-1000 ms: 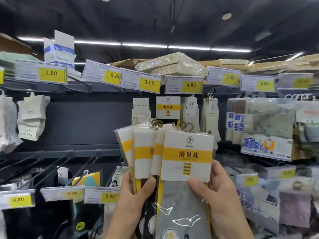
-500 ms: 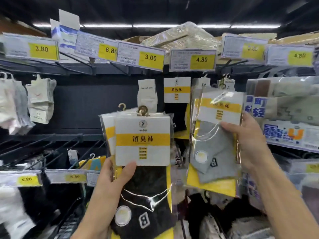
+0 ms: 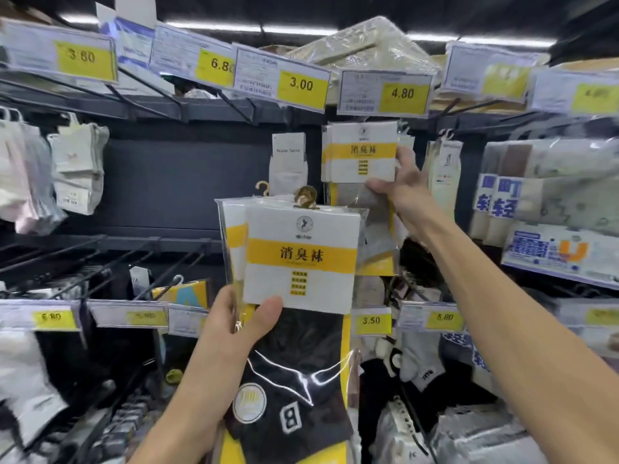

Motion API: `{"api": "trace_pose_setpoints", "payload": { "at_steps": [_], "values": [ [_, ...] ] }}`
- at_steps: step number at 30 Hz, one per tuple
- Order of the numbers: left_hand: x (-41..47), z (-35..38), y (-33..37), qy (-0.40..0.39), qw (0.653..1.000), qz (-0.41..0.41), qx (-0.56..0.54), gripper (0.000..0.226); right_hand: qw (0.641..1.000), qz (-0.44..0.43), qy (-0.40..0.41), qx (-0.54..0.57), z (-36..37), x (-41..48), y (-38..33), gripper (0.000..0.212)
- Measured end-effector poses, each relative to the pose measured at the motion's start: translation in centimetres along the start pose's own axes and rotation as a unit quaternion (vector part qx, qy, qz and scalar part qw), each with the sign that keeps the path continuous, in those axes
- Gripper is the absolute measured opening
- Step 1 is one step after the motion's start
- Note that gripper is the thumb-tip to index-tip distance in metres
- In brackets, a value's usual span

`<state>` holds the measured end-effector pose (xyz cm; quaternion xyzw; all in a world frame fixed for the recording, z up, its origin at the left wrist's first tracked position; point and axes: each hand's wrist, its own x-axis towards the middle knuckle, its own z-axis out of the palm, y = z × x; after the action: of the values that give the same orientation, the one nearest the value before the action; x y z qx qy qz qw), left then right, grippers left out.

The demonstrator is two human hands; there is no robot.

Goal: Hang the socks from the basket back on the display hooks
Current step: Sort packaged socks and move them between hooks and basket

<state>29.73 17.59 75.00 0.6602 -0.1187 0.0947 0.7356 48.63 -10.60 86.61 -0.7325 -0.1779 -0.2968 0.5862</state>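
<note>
Since half a second ago the right hand [image 3: 400, 189] has carried its grey sock pack [image 3: 361, 152] up against the matching packs under the 4.80 tag [image 3: 385, 93], gripping its card edge. Left hand [image 3: 241, 326] pinches two or three remaining packs [image 3: 301, 259] (light, slippery film); best held by the stiff card near the hook.

left hand [image 3: 231, 326]: bare | right hand [image 3: 407, 195]: bare | forearms: unsleeved

light: ceiling strip lights [image 3: 294, 28], bright | glare: sock packet [image 3: 301, 373] film | blur: edges smeared, wide-angle bowing
</note>
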Motion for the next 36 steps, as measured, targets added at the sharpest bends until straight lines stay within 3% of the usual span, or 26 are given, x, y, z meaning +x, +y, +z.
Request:
{"api": "trace_pose_setpoints", "payload": {
  "at_steps": [10, 13, 15, 17, 20, 24, 30, 36],
  "values": [
    [0.2, 1.5, -0.7, 0.003, 1.000, -0.002, -0.003, 0.049, 0.986, 0.059, -0.018, -0.154, 1.6, 0.5, -1.1, 0.062],
    [0.5, 1.6, -1.2, 0.018, 1.000, 0.002, -0.006, 0.056, 0.974, 0.005, 0.075, -0.215, 1.8, -3.4, -3.5, 0.043],
    [0.7, 1.6, -1.4, 0.031, 0.999, 0.008, -0.008, 0.061, 0.980, -0.043, 0.109, -0.162, 1.8, -7.3, -5.4, 0.030],
    [1.0, 1.7, -1.6, 0.041, 0.999, 0.010, -0.013, 0.062, 0.997, -0.021, 0.020, -0.070, 2.0, -11.9, -7.0, 0.045],
    [1.4, 2.2, -1.7, 0.042, 0.999, 0.019, -0.019, 0.055, 0.993, 0.002, -0.090, -0.079, 2.9, -16.9, -8.0, 0.050],
    [1.7, 3.2, -1.8, 0.021, 0.996, 0.038, -0.078, 0.061, 0.996, -0.008, -0.057, -0.061, 3.2, -18.1, -7.7, 0.040],
    [1.7, 4.0, -1.8, -0.008, 0.997, 0.028, -0.077, 0.075, 0.994, 0.031, -0.091, 0.046, 2.1, -18.0, -6.8, 0.038],
    [2.8, 4.4, -1.7, 0.025, 0.998, 0.032, -0.049, 0.052, 0.992, 0.037, -0.113, 0.040, 1.5, -18.4, -6.3, 0.051]
  ]
}}
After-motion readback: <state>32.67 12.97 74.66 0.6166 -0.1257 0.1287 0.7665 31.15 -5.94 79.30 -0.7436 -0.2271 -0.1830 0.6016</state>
